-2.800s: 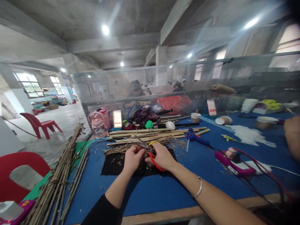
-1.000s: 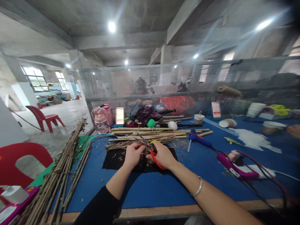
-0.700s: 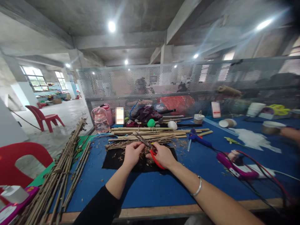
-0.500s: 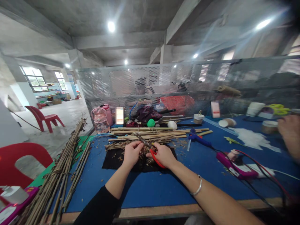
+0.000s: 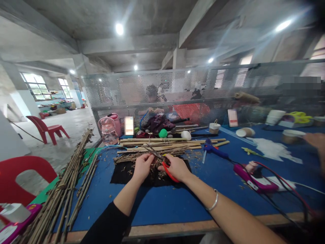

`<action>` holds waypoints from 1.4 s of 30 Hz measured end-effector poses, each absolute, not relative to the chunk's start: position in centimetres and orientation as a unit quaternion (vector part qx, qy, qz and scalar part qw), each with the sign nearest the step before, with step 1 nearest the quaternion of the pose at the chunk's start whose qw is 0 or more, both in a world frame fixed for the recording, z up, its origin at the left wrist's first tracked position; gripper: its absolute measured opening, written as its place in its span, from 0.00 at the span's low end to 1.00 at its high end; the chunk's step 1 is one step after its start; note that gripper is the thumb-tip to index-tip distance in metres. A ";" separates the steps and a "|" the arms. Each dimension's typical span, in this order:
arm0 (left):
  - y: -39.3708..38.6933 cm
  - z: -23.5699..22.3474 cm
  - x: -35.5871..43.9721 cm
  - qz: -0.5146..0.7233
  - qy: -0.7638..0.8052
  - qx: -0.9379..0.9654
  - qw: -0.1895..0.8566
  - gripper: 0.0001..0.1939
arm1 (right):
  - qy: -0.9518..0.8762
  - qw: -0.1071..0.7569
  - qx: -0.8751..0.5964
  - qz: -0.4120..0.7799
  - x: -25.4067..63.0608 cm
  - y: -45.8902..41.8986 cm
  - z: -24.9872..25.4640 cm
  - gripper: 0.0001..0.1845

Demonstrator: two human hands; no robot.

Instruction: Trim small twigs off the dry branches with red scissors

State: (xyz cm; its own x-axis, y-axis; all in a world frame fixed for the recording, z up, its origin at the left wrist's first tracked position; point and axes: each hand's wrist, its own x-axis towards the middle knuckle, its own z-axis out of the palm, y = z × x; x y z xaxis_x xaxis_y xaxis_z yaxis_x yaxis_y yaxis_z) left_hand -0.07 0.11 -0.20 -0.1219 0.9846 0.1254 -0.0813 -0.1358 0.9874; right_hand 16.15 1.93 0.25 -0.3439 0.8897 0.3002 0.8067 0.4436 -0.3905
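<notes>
My right hand [image 5: 177,166] grips a pair of scissors [image 5: 169,173] by the red handles. Their metal blades point up and left, slightly parted, past the fingertips of my left hand [image 5: 142,166]. The left thumb and fingers are pinched together beside the blades; what they hold is too small to make out. Beneath both hands lies a black cloth [image 5: 118,175] strewn with dry brown plant scraps [image 5: 162,174]. Thin dry twigs [image 5: 127,158] rest along the cloth's far edge, with pale sticks [image 5: 144,148] behind them.
Long stalks [image 5: 63,184] lie along the left edge. To the right are a blue glue gun [image 5: 215,150], a purple power strip [image 5: 256,181] with cables, and a co-worker's hand [image 5: 315,140]. A perforated metal screen [image 5: 114,91] backs the blue table [image 5: 152,210].
The co-worker's hand at the right edge has shifted and shows less of itself. My own hands and the scissors have barely moved.
</notes>
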 end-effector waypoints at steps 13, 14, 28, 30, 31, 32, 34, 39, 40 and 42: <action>0.1 -0.6 0.4 0.518 0.463 0.504 0.513 0.15 | -0.804 0.256 -0.527 0.101 16.3 2.3 -0.1 0.19; 0.1 -0.7 0.4 0.516 0.462 0.510 0.511 0.15 | -0.805 0.262 -0.524 0.099 16.2 2.3 -0.1 0.20; -0.1 -0.3 0.5 0.528 0.462 0.521 0.487 0.15 | -0.800 0.260 -0.535 0.075 16.2 2.1 0.1 0.18; -0.1 -0.3 0.4 0.533 0.463 0.518 0.483 0.15 | -0.804 0.256 -0.532 0.065 16.2 2.2 0.0 0.19; -0.1 -0.3 0.3 0.536 0.464 0.516 0.481 0.14 | -0.806 0.253 -0.532 0.061 16.2 2.3 0.0 0.19; -0.1 -0.3 0.3 0.541 0.465 0.512 0.480 0.14 | -0.807 0.250 -0.532 0.059 16.2 2.3 0.0 0.19; -0.1 -0.3 0.3 0.549 0.469 0.501 0.477 0.14 | -0.805 0.244 -0.537 0.058 16.2 2.4 0.0 0.19; 0.1 -0.3 0.4 0.560 0.479 0.479 0.477 0.14 | -0.799 0.248 -0.542 0.072 16.2 2.2 0.1 0.21; 0.1 -0.4 0.4 0.563 0.479 0.478 0.475 0.13 | -0.801 0.253 -0.538 0.075 16.2 2.2 0.1 0.21; 0.2 -0.5 0.4 0.567 0.477 0.481 0.468 0.13 | -0.807 0.263 -0.524 0.074 16.1 2.2 0.0 0.21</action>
State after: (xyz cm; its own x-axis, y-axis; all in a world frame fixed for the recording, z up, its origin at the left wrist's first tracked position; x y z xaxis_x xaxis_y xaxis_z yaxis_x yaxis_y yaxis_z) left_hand 0.43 0.22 -0.53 -0.0998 0.9900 0.0994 -0.0712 -0.1067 0.9917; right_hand 16.13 2.19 -0.03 -0.3122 0.8844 0.3469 0.8064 0.4397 -0.3954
